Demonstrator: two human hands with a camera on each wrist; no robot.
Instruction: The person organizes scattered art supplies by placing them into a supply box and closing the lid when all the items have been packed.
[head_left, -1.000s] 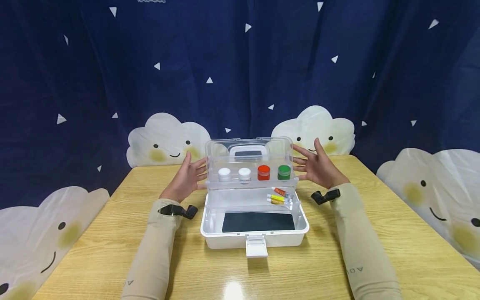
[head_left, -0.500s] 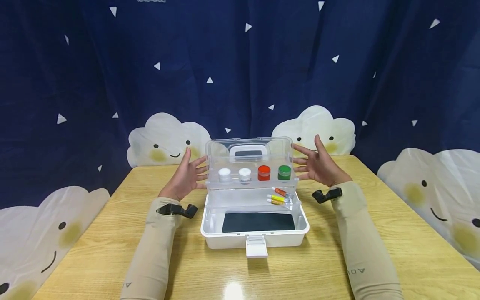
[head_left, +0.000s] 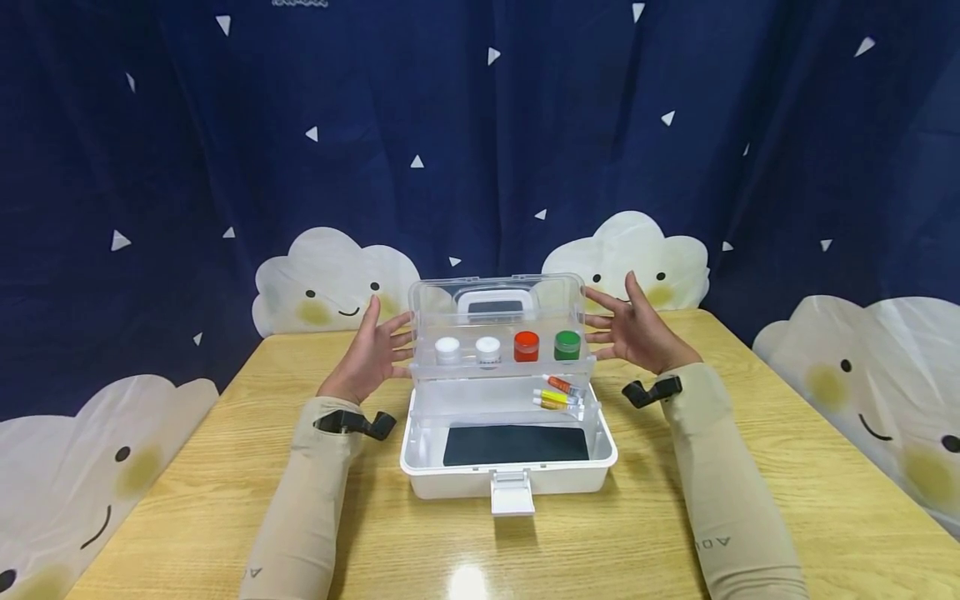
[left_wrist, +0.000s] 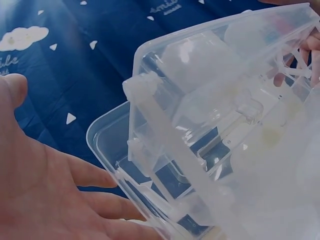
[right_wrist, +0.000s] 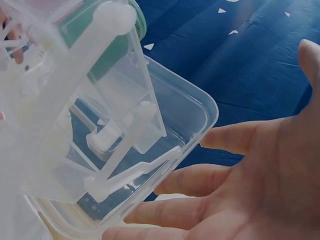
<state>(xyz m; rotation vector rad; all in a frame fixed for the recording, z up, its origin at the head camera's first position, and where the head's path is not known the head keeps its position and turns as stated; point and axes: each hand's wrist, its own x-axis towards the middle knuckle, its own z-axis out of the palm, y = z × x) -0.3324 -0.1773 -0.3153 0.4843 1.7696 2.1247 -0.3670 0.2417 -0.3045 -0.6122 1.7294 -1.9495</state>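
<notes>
A white storage box (head_left: 442, 486) stands open, its clear lid (head_left: 442, 300) tipped back and its tiers raised. My left hand (head_left: 367, 354) is at the lid's left side, fingers spread and fingertips right at its edge. On the other side my right hand (head_left: 637, 329) mirrors it, thumb up, fingertips at the lid's right edge. Both wrist views show straight fingers along the lid's rim (left_wrist: 107, 150), with nothing gripped. The upper tier bears two white-lidded jars (head_left: 447, 350), a red jar (head_left: 527, 347) and a green jar (head_left: 567, 345). Small paint tubes (head_left: 555, 398) lie on the tier below.
A flat black piece (head_left: 516, 446) lies in the box's base. The white latch (head_left: 512, 496) hangs down in front. The box rests on a wooden table (head_left: 187, 500), with a dark blue curtain (head_left: 480, 125) with clouds behind. White hinge arms (right_wrist: 75, 75) link the tiers.
Both hands stay at the lid's sides, the left thumb and right thumb slightly higher than a second ago. The box and its contents have not moved.
</notes>
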